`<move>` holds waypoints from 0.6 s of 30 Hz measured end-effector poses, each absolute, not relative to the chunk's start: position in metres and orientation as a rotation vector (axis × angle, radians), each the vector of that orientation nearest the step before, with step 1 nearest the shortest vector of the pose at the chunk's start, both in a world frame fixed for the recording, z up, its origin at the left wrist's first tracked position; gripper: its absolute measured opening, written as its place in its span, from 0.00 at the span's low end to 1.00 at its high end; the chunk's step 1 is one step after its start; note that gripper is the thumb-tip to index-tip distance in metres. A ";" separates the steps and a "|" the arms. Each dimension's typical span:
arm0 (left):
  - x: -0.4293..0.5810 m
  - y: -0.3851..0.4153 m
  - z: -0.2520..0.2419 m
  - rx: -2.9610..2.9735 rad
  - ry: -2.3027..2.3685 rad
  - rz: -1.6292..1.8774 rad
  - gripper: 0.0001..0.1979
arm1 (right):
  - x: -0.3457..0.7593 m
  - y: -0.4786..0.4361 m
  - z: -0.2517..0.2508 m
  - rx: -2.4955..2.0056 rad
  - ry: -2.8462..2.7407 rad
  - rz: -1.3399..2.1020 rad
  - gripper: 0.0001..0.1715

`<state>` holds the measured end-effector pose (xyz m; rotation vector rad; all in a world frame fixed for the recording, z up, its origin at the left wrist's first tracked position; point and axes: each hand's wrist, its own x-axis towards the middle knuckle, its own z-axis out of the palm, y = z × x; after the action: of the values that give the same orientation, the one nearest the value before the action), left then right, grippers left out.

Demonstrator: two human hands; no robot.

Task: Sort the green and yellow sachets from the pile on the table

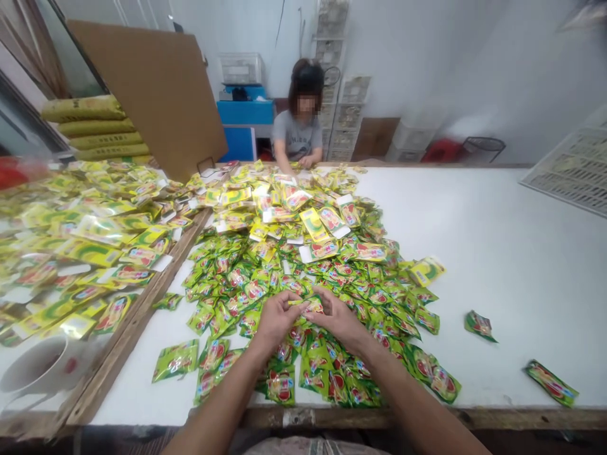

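Over the middle of the pile, both my hands hold one small green packet [315, 304] with a red and white print. My left hand [277, 320] pinches its left end between thumb and fingers. At the other end, my right hand [340, 322] is closed on it, thumb in front. Beneath and around them lies a heap of similar green packets [246, 291]. Just beyond, flat yellow cartons [315, 225] with white flaps are strewn over the heap.
A wooden strip [142, 303] divides off more yellow cartons [95, 249] on the left, near a white mug [38, 370]. Stray packets [480, 325] lie on the white table [497, 253]. Across it sits a person [298, 136], hands at the pile. A cardboard sheet [156, 88] stands back left.
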<state>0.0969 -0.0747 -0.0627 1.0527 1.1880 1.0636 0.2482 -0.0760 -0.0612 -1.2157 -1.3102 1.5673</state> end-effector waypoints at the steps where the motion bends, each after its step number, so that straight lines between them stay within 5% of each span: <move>1: 0.100 -0.071 -0.061 1.074 1.181 1.053 0.15 | 0.250 -0.076 -0.060 -1.152 -1.250 1.681 0.29; 4: 0.109 -0.058 -0.057 1.110 1.150 1.019 0.15 | 0.257 -0.075 -0.058 -1.070 -1.128 1.771 0.21; 8: 0.117 -0.026 -0.046 1.307 1.141 0.850 0.16 | 0.271 -0.069 -0.055 -1.284 -1.191 1.464 0.20; 13: 0.132 0.036 -0.030 1.826 1.709 0.874 0.15 | 0.282 -0.068 -0.048 -1.610 -1.333 1.057 0.16; 18: 0.151 0.063 -0.041 2.012 1.860 0.608 0.17 | 0.289 -0.078 -0.053 -1.554 -1.483 1.018 0.15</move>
<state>0.1509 0.0628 -0.0407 2.0124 1.8604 0.6077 0.2886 -0.0785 -0.0528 -1.5538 -1.4834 1.0179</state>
